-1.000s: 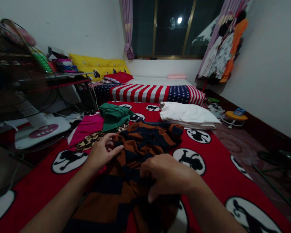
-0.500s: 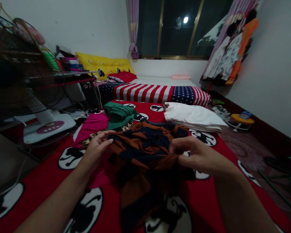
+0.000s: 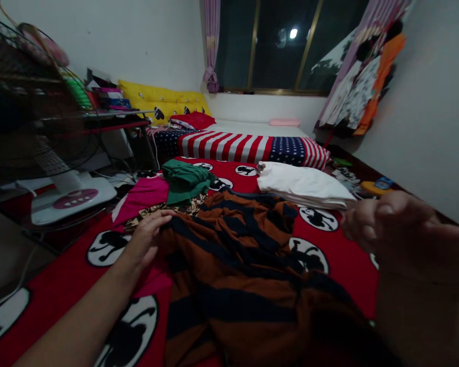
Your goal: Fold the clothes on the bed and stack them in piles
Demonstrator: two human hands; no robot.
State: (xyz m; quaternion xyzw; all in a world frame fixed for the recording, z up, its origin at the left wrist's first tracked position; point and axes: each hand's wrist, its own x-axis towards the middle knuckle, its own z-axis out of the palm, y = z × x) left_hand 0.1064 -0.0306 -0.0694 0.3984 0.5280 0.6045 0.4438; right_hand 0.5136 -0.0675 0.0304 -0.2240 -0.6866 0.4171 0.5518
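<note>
A brown-and-navy striped garment [image 3: 229, 265] lies loosely spread and wrinkled in front of me, its near part reaching the bottom of the view. My left hand [image 3: 147, 237] rests at its left edge, fingertips touching the cloth, fingers stretched and thumb apart. Raised to the right of the garment is my right hand [image 3: 401, 239], somewhat blurred, with loosely bent fingers apart and no cloth visible in them. Just beyond my left hand lie a crumpled green garment [image 3: 187, 178], a pink garment [image 3: 147, 196] and a leopard-patterned cloth [image 3: 189, 205].
Everything lies on a red blanket [image 3: 344, 255] with black-and-white round prints. Folded white clothing [image 3: 306, 183] sits at its far right. A fan [image 3: 72, 193] stands at left. Behind is a bed with a striped, starred cover [image 3: 229, 147]; a yellow stool [image 3: 373, 187] is at right.
The striped garment, bunched between both hands before, now lies spread toward me. My right hand has let go and moved right and up; my left fingers have loosened at the left edge.
</note>
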